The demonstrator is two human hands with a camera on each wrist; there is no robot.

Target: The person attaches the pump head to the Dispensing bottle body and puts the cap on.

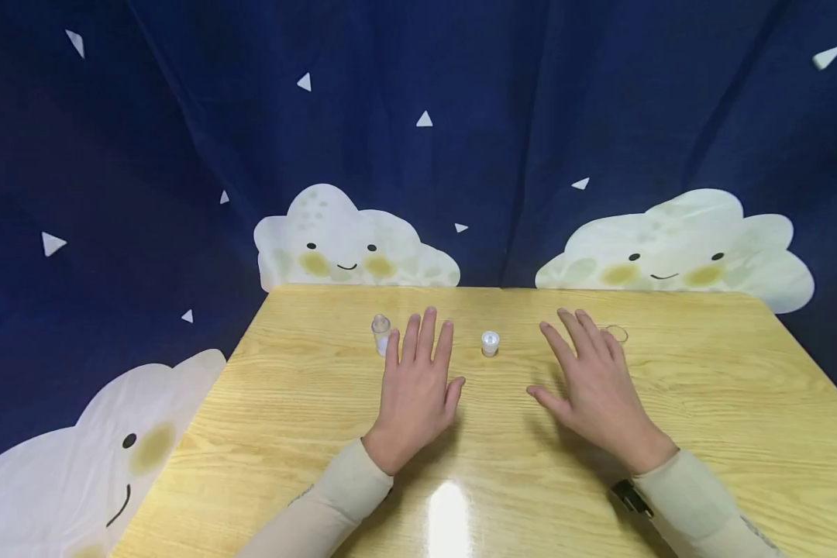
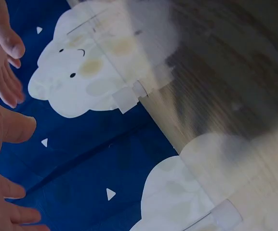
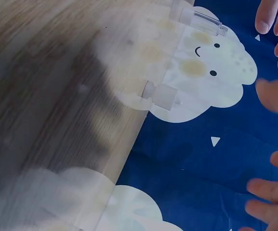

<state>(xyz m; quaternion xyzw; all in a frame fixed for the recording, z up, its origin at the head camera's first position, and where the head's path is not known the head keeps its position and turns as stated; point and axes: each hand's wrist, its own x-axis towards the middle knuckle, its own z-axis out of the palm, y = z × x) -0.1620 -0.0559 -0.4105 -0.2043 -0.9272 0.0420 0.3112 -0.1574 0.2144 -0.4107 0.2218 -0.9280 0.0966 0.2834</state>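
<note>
Behind the worktop (image 1: pixel 293 403) hangs a navy curtain (image 1: pixel 474 46), printed with white triangles and smiling clouds (image 1: pixel 356 232). On the wood-grained worktop itself, pale sleeves (image 1: pixel 314 508) reach in from the near side. The right hand (image 1: pixel 596 387) hovers palm down, fingers and thumb loosely spread, holding nothing; the left hand (image 1: pixel 418 395) does likewise, fingers nearly straight and grasping nothing. A clear vial (image 1: pixel 380 330) stands just beyond the left hand's outer fingers, which partly overlap it from the head view. Between the hands, a bit farther back, sits a small white piece (image 1: pixel 490 342). Near the right hand's outer fingertips lies a thin ring (image 1: pixel 626 334), partly hidden.
</note>
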